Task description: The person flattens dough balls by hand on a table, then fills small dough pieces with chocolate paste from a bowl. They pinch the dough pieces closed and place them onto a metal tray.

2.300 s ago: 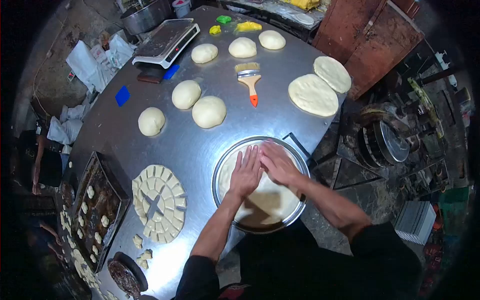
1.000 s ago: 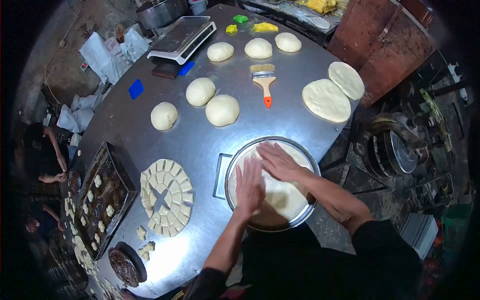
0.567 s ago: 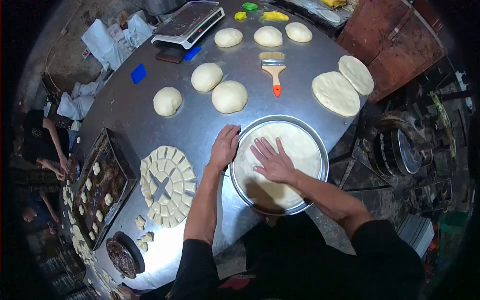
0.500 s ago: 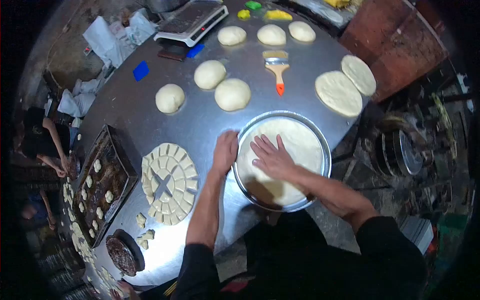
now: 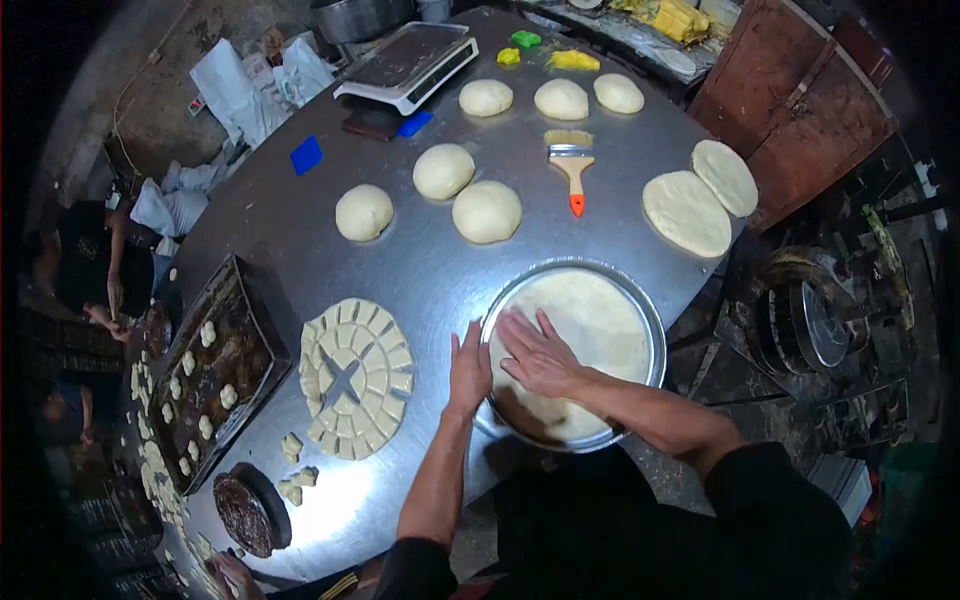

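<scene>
A round metal pan point(image 5: 655, 340) stands at the table's near edge, with a flat sheet of dough point(image 5: 600, 320) filling its bottom. My right hand point(image 5: 540, 355) lies flat on the left part of that dough, its fingers spread and slightly blurred. Against the outside of the pan's left rim rests my left hand point(image 5: 470, 375), fingers stretched upward and holding nothing. Left of it is a flat dough round point(image 5: 375, 430) cut into many pieces, with an X-shaped gap near its middle.
Several dough balls point(image 5: 487, 212), a wide brush point(image 5: 572, 175) and a scale point(image 5: 410, 65) lie farther back on the metal table. Two flattened dough discs point(image 5: 688, 214) are at right. A dark tray point(image 5: 225, 370) holds small dough pieces at left, where other people point(image 5: 95, 260) stand.
The whole view has shifted, so the table items sit lower and slightly right. My left hand's fingers have straightened along the rim. My right hand stays on the dough, turned slightly.
</scene>
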A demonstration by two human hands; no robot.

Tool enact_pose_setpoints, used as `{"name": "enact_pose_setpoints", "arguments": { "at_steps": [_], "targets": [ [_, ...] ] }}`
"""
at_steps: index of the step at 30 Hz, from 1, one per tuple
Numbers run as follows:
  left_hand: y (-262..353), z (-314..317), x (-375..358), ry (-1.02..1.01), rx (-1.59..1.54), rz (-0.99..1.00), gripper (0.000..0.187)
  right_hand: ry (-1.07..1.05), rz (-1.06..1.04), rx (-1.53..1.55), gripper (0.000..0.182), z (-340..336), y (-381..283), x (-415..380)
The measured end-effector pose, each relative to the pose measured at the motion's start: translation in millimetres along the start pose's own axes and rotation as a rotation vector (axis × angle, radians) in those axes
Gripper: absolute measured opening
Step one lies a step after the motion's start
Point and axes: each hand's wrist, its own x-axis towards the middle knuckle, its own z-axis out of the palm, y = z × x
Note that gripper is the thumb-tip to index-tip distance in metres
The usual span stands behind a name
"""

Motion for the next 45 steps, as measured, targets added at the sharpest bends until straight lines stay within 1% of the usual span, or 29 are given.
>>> {"name": "enact_pose_setpoints", "arguments": {
  "at_steps": [2,3,4,6,7,9,10,12,14,16,18,20,21,22,24,28,29,30,32,33,34,35,37,38,39,40,43,44,45],
  "targets": [
    [-2,15,-17,0.044,0.088,0.028,0.043,0.189,0.064,-0.379,0.060,15,6,-1],
    [4,8,-17,0.027,0.065,-0.035,0.043,0.032,0.093,-0.359,0.067,12,4,1],
    [13,1,-23,0.007,0.036,-0.110,0.043,0.016,0.102,-0.350,0.067,-2,0,-2],
    [17,-1,-42,-0.009,0.031,-0.085,0.046,-0.160,0.150,-0.057,0.070,-36,5,6],
    [25,0,-59,0.015,0.262,-0.122,0.048,0.084,0.249,-0.252,0.069,-22,25,-7],
    [35,9,-76,0.047,0.745,-0.114,0.055,0.106,0.264,-0.295,0.068,-15,51,-29],
    [40,15,-63,0.038,0.731,-0.108,0.055,0.086,0.239,-0.269,0.068,-24,51,-30],
    [46,28,-25,0.029,0.328,0.180,0.059,0.053,0.285,-0.129,0.068,-45,46,-40],
    [60,49,18,-0.181,0.533,0.408,0.065,0.045,0.312,0.000,0.068,-55,59,-49],
    [46,62,28,-0.306,0.626,0.322,0.072,0.066,0.289,-0.387,0.065,-51,75,-76],
    [43,70,21,-0.216,0.701,0.248,0.071,0.083,0.263,-0.302,0.063,-66,83,-67],
    [55,55,5,-0.153,0.571,0.220,0.066,0.079,0.327,0.020,0.062,-78,68,-58],
    [59,49,0,-0.196,0.657,0.176,0.064,0.151,0.282,-0.098,0.062,-73,72,-67],
    [66,44,-1,-0.235,0.740,0.142,0.062,0.149,0.351,-0.149,0.064,-52,82,-81],
    [77,53,26,-0.180,0.381,0.480,0.060,0.100,0.285,-0.357,0.065,-46,77,-97],
    [51,84,66,-0.218,0.557,0.392,0.065,0.035,0.232,-0.371,0.066,-64,92,-86],
    [46,84,49,-0.256,0.646,0.345,0.069,0.014,0.248,-0.339,0.065,-64,90,-85],
    [55,64,55,-0.308,0.433,0.319,0.062,0.013,0.250,-0.330,0.064,-67,92,-78],
    [75,12,62,-0.281,-0.211,-0.041,0.052,0.005,0.461,-0.445,0.062,-70,59,-55],
    [70,1,63,-0.036,-0.124,0.057,0.044,0.078,0.363,-0.414,0.061,-58,49,-48],
    [56,-4,71,0.107,0.128,0.279,0.041,0.134,0.268,-0.381,0.060,-46,48,-46],
    [28,9,67,0.037,0.193,0.223,0.041,0.025,0.183,-0.378,0.060,-28,54,-48],
    [12,9,63,-0.032,0.263,0.174,0.041,0.030,0.168,-0.396,0.060,-27,49,-34],
    [4,11,57,-0.046,0.160,0.040,0.042,0.027,0.154,-0.428,0.061,-28,51,-24],
    [3,8,43,-0.076,0.062,-0.100,0.043,-0.038,0.261,-0.410,0.062,-33,32,-15],
    [9,9,30,-0.078,0.061,-0.095,0.043,-0.035,0.265,-0.412,0.062,-23,25,-13],
    [27,20,-28,0.158,-0.018,-0.278,0.044,-0.017,-0.043,-0.377,0.065,0,13,-25],
    [30,21,-46,0.202,-0.042,-0.316,0.045,-0.022,-0.042,-0.373,0.065,-4,15,-34],
    [36,18,-68,0.201,-0.041,-0.313,0.045,0.016,-0.059,-0.111,0.065,-16,13,-41]
  ]
}}
